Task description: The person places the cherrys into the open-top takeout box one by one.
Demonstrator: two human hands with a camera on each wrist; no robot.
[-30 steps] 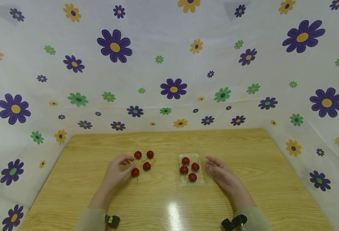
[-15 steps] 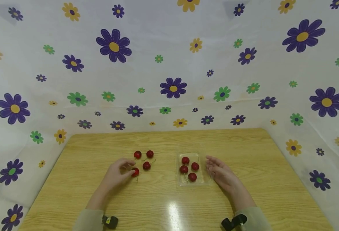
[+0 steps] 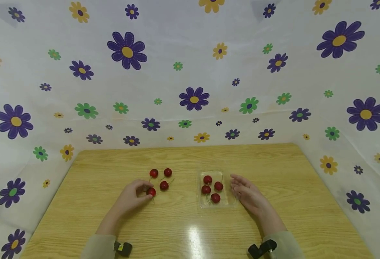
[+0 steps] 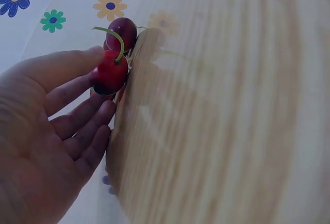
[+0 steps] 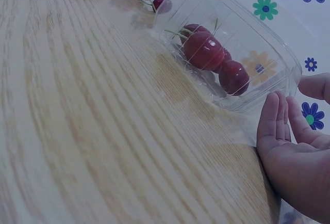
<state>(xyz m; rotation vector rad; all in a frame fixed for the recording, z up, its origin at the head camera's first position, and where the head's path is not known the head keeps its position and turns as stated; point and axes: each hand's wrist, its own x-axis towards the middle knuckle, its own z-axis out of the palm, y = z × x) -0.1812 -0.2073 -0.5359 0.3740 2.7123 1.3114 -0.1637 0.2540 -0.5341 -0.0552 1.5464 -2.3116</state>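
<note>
With thumb and fingers, my left hand (image 3: 133, 194) pinches a red cherry (image 4: 110, 73) by its sides, its green stem curving up in the left wrist view. This cherry is the nearest of a loose group on the table's left half. Just beyond it lies another cherry (image 3: 164, 185) with its stem pointing right. My right hand (image 3: 249, 196) rests at the right side of a clear plastic box (image 5: 247, 22), fingers nearly straight and fingertips right at its wall. Several cherries sit inside the box, among them a dark red cherry (image 5: 203, 51).
Two more cherries lie farther back, a left cherry (image 3: 154, 173) and a right cherry (image 3: 168, 172). Bare wooden table (image 3: 177, 223) separates the group from the box. A white flower-print cloth (image 3: 164, 79) rises behind and at both sides.
My left hand has come down and its thumb and fingers have closed around the nearest cherry. My right hand and the box have stayed in place.
</note>
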